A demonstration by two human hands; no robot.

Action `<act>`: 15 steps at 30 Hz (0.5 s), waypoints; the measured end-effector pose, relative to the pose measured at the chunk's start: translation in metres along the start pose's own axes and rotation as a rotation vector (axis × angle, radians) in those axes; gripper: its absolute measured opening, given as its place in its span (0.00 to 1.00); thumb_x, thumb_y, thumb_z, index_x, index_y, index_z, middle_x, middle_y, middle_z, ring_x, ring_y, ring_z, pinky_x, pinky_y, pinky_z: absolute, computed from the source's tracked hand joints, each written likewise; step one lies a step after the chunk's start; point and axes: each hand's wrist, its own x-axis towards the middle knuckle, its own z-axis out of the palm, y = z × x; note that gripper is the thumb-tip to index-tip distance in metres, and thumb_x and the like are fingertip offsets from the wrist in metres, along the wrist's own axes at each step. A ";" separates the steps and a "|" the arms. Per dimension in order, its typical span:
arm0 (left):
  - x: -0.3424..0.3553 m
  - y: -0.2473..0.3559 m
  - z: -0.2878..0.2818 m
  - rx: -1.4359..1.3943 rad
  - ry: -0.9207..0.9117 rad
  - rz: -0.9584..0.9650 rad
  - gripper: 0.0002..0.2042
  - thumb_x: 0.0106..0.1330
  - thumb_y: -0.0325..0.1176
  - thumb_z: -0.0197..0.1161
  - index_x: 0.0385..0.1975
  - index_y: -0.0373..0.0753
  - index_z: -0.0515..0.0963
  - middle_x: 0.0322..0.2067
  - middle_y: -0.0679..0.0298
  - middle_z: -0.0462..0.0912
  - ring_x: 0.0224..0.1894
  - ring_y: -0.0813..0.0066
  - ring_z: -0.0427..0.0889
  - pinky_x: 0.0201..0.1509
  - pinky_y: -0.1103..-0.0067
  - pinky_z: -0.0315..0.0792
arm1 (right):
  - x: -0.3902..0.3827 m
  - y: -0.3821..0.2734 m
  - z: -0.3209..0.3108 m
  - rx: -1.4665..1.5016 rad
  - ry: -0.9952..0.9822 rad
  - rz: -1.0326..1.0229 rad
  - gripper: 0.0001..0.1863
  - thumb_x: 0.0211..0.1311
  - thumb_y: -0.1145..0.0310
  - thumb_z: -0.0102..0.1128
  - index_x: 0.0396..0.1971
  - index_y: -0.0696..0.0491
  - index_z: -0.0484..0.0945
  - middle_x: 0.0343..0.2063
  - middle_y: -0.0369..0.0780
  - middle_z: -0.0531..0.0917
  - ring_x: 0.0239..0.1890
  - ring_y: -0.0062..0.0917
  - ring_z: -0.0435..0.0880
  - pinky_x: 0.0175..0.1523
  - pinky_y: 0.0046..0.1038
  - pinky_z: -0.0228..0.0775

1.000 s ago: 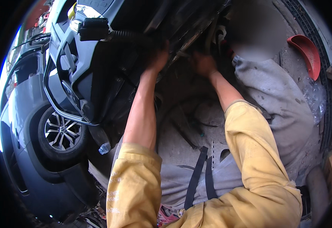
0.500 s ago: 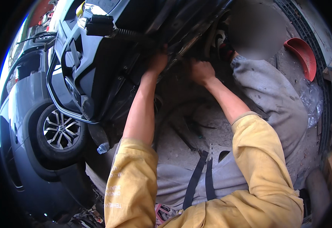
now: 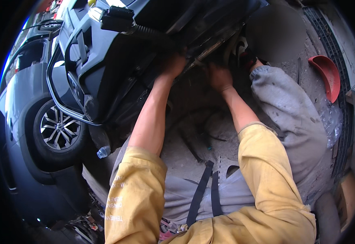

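Observation:
Both of my hands are at the shaded edge of what looks like a detached dark car door [image 3: 116, 73]. My left hand [image 3: 174, 65] reaches against the black edge, its fingers lost in shadow. Just right of it, my right hand [image 3: 220, 76] is bent closed by a thin pale strip or tool [image 3: 200, 62]; what the fingers hold cannot be made out. From the door hangs a black connector [image 3: 117, 19] on a ribbed rubber boot [image 3: 147, 32]. Loose dark cables or straps [image 3: 191, 144] lie on the floor below my hands.
Another person's grey sleeve [image 3: 285, 95] and dark red glove [image 3: 248, 59] are close at my right. Beyond lies a curved red plastic piece [image 3: 327, 77], with clear plastic wrap [image 3: 330, 124] below it. A grey car's wheel [image 3: 60, 128] and a small bottle [image 3: 103, 152] are on the left.
The view has shifted slightly. My right hand sits a little lower and nearer the door's edge; my left stays at the edge. The other person remains alongside.

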 end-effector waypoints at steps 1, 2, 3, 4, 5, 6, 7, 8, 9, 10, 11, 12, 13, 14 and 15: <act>-0.003 -0.002 0.001 0.030 0.016 0.023 0.30 0.76 0.55 0.36 0.63 0.35 0.68 0.63 0.40 0.66 0.66 0.43 0.65 0.71 0.59 0.56 | -0.003 -0.008 -0.009 0.052 -0.005 0.005 0.17 0.68 0.52 0.53 0.36 0.52 0.75 0.27 0.51 0.83 0.31 0.51 0.82 0.36 0.51 0.74; -0.004 -0.009 0.009 -0.029 0.148 0.095 0.30 0.76 0.55 0.38 0.60 0.35 0.71 0.60 0.40 0.70 0.64 0.44 0.67 0.69 0.59 0.58 | -0.009 -0.016 -0.015 0.102 -0.011 0.013 0.17 0.68 0.52 0.52 0.37 0.51 0.75 0.28 0.52 0.83 0.32 0.53 0.82 0.36 0.52 0.73; -0.003 -0.018 0.020 -0.085 0.282 0.167 0.29 0.75 0.54 0.39 0.57 0.35 0.73 0.57 0.41 0.73 0.62 0.44 0.70 0.67 0.59 0.61 | -0.012 -0.021 -0.024 0.152 -0.017 0.021 0.17 0.68 0.52 0.52 0.38 0.51 0.75 0.28 0.53 0.82 0.33 0.54 0.81 0.36 0.53 0.73; -0.015 -0.017 0.016 -0.135 0.404 0.237 0.28 0.75 0.54 0.40 0.55 0.35 0.76 0.54 0.41 0.76 0.60 0.45 0.73 0.65 0.59 0.63 | -0.018 -0.027 -0.031 0.166 -0.019 0.029 0.16 0.69 0.53 0.52 0.38 0.52 0.76 0.28 0.53 0.82 0.33 0.54 0.81 0.37 0.53 0.72; -0.023 -0.016 0.010 -0.136 0.284 0.200 0.28 0.75 0.53 0.42 0.58 0.34 0.72 0.57 0.40 0.73 0.63 0.44 0.70 0.67 0.59 0.61 | -0.024 -0.033 -0.037 0.183 -0.022 0.036 0.16 0.69 0.53 0.52 0.37 0.52 0.76 0.29 0.54 0.82 0.34 0.55 0.80 0.37 0.54 0.72; -0.031 -0.014 0.004 -0.135 0.163 0.163 0.28 0.75 0.51 0.43 0.62 0.34 0.68 0.60 0.38 0.69 0.65 0.43 0.66 0.69 0.60 0.58 | -0.026 -0.039 -0.042 0.201 -0.027 0.045 0.16 0.69 0.54 0.51 0.37 0.53 0.76 0.29 0.55 0.82 0.34 0.56 0.80 0.37 0.54 0.72; -0.045 -0.012 -0.008 -0.133 0.050 0.127 0.28 0.76 0.50 0.44 0.66 0.33 0.64 0.63 0.37 0.66 0.67 0.42 0.63 0.71 0.60 0.55 | -0.025 -0.045 -0.044 0.212 -0.026 0.066 0.16 0.69 0.54 0.51 0.37 0.52 0.76 0.30 0.55 0.82 0.35 0.56 0.80 0.38 0.53 0.72; -0.053 -0.022 0.003 -0.173 0.158 0.173 0.29 0.75 0.49 0.45 0.66 0.33 0.63 0.64 0.38 0.65 0.67 0.42 0.63 0.71 0.60 0.55 | -0.027 -0.049 -0.042 0.225 -0.034 0.091 0.16 0.68 0.54 0.50 0.37 0.52 0.77 0.30 0.55 0.82 0.36 0.55 0.81 0.39 0.52 0.73; -0.059 -0.034 0.021 -0.210 0.266 0.219 0.29 0.75 0.49 0.46 0.66 0.33 0.62 0.64 0.38 0.64 0.67 0.42 0.63 0.72 0.60 0.54 | -0.026 -0.052 -0.038 0.239 -0.043 0.116 0.16 0.68 0.54 0.50 0.37 0.51 0.78 0.31 0.56 0.83 0.37 0.55 0.81 0.40 0.52 0.74; -0.068 -0.044 0.036 -0.244 0.370 0.259 0.29 0.74 0.48 0.47 0.67 0.32 0.61 0.65 0.38 0.63 0.68 0.42 0.62 0.72 0.61 0.54 | -0.028 -0.057 -0.035 0.269 -0.022 0.119 0.16 0.68 0.54 0.50 0.37 0.52 0.78 0.31 0.56 0.82 0.37 0.54 0.81 0.40 0.52 0.74; -0.084 -0.037 0.035 -0.314 0.376 0.280 0.29 0.71 0.42 0.53 0.67 0.31 0.61 0.67 0.39 0.60 0.68 0.43 0.62 0.71 0.63 0.56 | -0.028 -0.055 -0.033 0.289 0.007 0.131 0.16 0.69 0.54 0.49 0.36 0.52 0.79 0.31 0.56 0.82 0.37 0.54 0.81 0.40 0.52 0.73; -0.099 -0.024 0.042 -0.425 0.500 0.319 0.27 0.70 0.39 0.55 0.66 0.31 0.62 0.65 0.39 0.63 0.67 0.44 0.65 0.69 0.64 0.60 | -0.027 -0.046 -0.031 0.295 0.041 0.148 0.16 0.69 0.55 0.49 0.36 0.52 0.79 0.30 0.56 0.82 0.37 0.54 0.81 0.40 0.52 0.73; -0.117 -0.013 0.053 -0.530 0.627 0.342 0.26 0.69 0.36 0.56 0.64 0.31 0.63 0.63 0.39 0.66 0.65 0.45 0.67 0.67 0.64 0.63 | -0.026 -0.040 -0.026 0.282 0.049 0.163 0.16 0.69 0.56 0.49 0.36 0.53 0.79 0.30 0.56 0.82 0.37 0.55 0.81 0.40 0.52 0.73; -0.134 -0.010 0.075 -0.640 0.538 0.236 0.25 0.68 0.33 0.56 0.63 0.30 0.64 0.60 0.37 0.69 0.63 0.44 0.69 0.65 0.64 0.66 | -0.025 -0.034 -0.017 0.271 0.055 0.176 0.16 0.69 0.56 0.49 0.37 0.53 0.79 0.30 0.56 0.82 0.37 0.55 0.81 0.40 0.52 0.72; -0.144 -0.009 0.101 -0.747 0.446 0.129 0.24 0.66 0.31 0.57 0.61 0.29 0.65 0.57 0.36 0.71 0.61 0.43 0.71 0.62 0.63 0.69 | -0.024 -0.030 -0.006 0.262 0.061 0.187 0.15 0.69 0.57 0.49 0.37 0.53 0.79 0.30 0.56 0.82 0.37 0.55 0.81 0.40 0.52 0.72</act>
